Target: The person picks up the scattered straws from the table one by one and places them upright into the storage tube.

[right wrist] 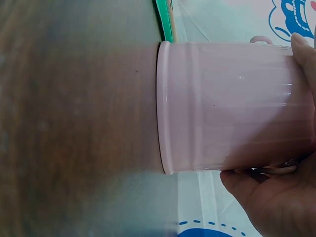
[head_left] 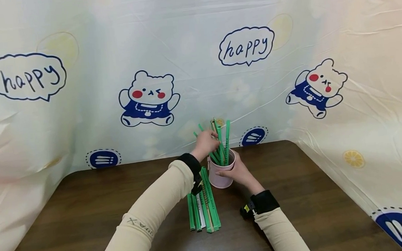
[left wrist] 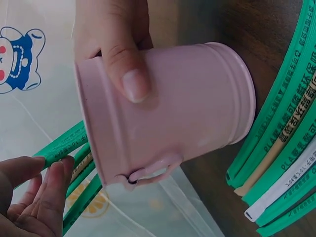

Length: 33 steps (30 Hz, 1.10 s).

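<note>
Right hand [head_left: 236, 172] wraps the pink cup [head_left: 221, 176], steadying it on the bench [head_left: 88, 209]. Left hand [head_left: 206, 142] pinches green straws [head_left: 222, 141]; we'd draw one straight up, cup kept still.

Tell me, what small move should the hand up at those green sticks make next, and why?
Probably lift one green stick straight up out of the pink cup. The left hand already has its fingertips on the sticks, the right hand steadies the cup, and a pile of sticks lies flat on the table.
</note>
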Available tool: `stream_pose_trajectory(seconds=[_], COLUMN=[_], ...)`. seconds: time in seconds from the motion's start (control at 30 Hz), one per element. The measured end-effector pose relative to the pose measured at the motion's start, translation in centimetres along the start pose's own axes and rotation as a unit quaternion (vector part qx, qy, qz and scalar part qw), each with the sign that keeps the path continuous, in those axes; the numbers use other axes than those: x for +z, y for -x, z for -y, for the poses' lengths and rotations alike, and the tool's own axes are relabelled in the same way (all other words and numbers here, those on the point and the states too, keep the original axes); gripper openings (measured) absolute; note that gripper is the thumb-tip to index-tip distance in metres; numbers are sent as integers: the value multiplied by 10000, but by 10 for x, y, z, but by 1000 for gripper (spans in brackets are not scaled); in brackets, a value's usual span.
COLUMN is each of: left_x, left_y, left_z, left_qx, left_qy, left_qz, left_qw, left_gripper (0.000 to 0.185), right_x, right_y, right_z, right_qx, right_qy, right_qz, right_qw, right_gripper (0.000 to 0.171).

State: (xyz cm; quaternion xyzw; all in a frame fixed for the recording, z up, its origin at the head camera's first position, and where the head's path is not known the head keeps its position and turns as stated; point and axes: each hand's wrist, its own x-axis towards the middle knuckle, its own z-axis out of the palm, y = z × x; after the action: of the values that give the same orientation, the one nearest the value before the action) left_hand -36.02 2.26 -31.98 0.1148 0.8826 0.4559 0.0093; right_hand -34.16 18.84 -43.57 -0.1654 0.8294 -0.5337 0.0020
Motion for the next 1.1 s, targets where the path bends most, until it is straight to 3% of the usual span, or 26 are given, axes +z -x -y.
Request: stream_pose_trajectory(seconds=[0.23,0.43,0.57,0.7,0.87,0.97,1.1], left_x=[3,-1,-16,-44,-78,-90,-93], left_y=[4,7,11,19,35,42,46], left_z=[-1,0,0,3,22,41,68], left_qx=[-6,-32,130,481,686,430,-52], left_qy=[-38,-107,279,540,461,352,167], left_qz=[31,248,707,1078,1094,1091,1059], left_qw=[10000,9996,9970,9915,9906,9925,9942], left_gripper=[33,37,36,35,30,31,34], right_x=[-1,-2,0,2,2,2,3], right_y=[-2,-1,-1,-4,-6,-5,-3], right_z=[1,3,1,-1,1,2,1], right_qx=[-322,-352,-453,-478,-300,-177,-69], right_qy=[-106,-45,-82,-148,-29,44,68], right_qz=[8,33,33,14,-78,-141,-162], right_qw=[9994,9994,9989,9987,9995,9997,9998], right_gripper=[100,98,94,93,98,101,101])
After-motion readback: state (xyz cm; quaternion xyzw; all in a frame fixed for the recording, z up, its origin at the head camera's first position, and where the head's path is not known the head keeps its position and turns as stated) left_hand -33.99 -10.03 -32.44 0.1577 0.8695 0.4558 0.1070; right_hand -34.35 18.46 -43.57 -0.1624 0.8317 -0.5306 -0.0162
